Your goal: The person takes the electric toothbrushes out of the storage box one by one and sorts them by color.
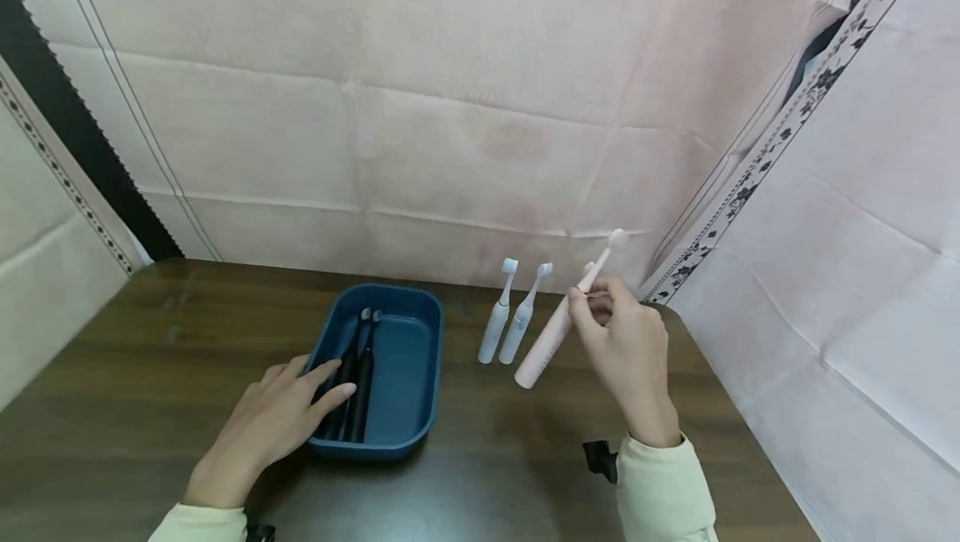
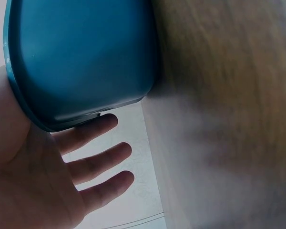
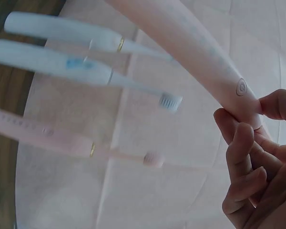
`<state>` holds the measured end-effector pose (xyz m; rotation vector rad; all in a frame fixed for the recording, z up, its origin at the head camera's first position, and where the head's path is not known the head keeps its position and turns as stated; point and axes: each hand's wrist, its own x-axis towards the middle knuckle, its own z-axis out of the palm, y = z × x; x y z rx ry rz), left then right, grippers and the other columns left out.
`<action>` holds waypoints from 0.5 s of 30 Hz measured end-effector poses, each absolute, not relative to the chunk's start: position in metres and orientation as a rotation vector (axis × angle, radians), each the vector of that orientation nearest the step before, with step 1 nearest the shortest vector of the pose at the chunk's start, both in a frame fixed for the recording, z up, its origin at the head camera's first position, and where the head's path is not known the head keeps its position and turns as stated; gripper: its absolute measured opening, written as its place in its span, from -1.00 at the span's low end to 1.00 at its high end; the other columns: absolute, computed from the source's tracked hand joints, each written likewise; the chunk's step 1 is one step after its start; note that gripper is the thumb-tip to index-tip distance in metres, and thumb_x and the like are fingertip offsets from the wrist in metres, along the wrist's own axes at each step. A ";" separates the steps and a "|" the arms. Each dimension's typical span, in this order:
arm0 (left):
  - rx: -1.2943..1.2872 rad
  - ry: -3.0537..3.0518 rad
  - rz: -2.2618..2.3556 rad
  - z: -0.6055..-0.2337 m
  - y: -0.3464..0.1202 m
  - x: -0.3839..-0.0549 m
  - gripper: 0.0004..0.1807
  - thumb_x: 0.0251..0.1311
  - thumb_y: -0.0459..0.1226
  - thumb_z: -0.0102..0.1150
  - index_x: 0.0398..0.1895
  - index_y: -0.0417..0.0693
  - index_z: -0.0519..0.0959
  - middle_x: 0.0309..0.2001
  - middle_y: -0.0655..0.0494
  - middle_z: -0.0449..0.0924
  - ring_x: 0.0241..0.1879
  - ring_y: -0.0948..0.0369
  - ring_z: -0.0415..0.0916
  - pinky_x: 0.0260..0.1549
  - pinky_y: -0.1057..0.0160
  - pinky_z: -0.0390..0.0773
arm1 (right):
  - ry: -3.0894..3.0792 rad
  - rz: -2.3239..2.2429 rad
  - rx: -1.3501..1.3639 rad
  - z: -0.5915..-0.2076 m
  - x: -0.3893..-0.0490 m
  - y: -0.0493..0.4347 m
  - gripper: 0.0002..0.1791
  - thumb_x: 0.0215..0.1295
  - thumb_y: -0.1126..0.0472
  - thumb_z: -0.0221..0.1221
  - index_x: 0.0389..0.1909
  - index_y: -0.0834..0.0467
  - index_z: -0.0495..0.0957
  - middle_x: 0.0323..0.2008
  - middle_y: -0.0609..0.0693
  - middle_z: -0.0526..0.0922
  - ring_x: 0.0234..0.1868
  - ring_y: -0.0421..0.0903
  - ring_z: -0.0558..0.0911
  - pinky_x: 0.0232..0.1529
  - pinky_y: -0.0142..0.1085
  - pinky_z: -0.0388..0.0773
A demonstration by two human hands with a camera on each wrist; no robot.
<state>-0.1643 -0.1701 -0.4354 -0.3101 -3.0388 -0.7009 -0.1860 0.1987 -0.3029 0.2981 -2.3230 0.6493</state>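
My right hand pinches a pink electric toothbrush near its neck, held tilted with the brush head up; its button shows in the right wrist view. Behind it stands another pink electric toothbrush, mostly hidden in the head view. To the left are two pale blue electric toothbrushes, upright side by side. My left hand rests over the left rim of a blue plastic basket, thumb and index finger inside, other fingers extended outside. Two black electric toothbrushes lie side by side in the basket, partly under that hand.
The brown wooden table carries everything. Pale cloth hangs behind its back edge, and more cloth with a floral border closes the right side. Black wrist straps show at the sleeves.
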 end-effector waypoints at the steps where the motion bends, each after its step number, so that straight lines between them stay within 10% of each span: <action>1: -0.313 -3.033 -0.698 -0.435 -0.170 -0.164 -0.16 0.46 0.33 -0.24 0.43 -0.14 0.43 0.37 -0.51 0.26 0.26 -0.49 0.22 0.03 -0.56 0.27 | -2.315 0.643 0.292 -0.303 -0.186 0.202 -0.76 0.42 0.13 0.24 -0.13 0.25 0.64 -0.42 0.00 0.79 -0.44 -0.05 0.77 -0.43 0.01 0.57; 15: -0.302 -3.030 -0.702 -0.433 -0.169 -0.164 -0.17 0.46 0.32 -0.23 0.42 -0.15 0.44 0.37 -0.51 0.27 0.26 -0.49 0.23 0.04 -0.56 0.26 | -2.293 0.614 0.250 -0.310 -0.189 0.214 -0.76 0.40 0.13 0.25 -0.15 0.25 0.64 -0.45 -0.03 0.78 -0.45 -0.04 0.76 -0.46 -0.01 0.51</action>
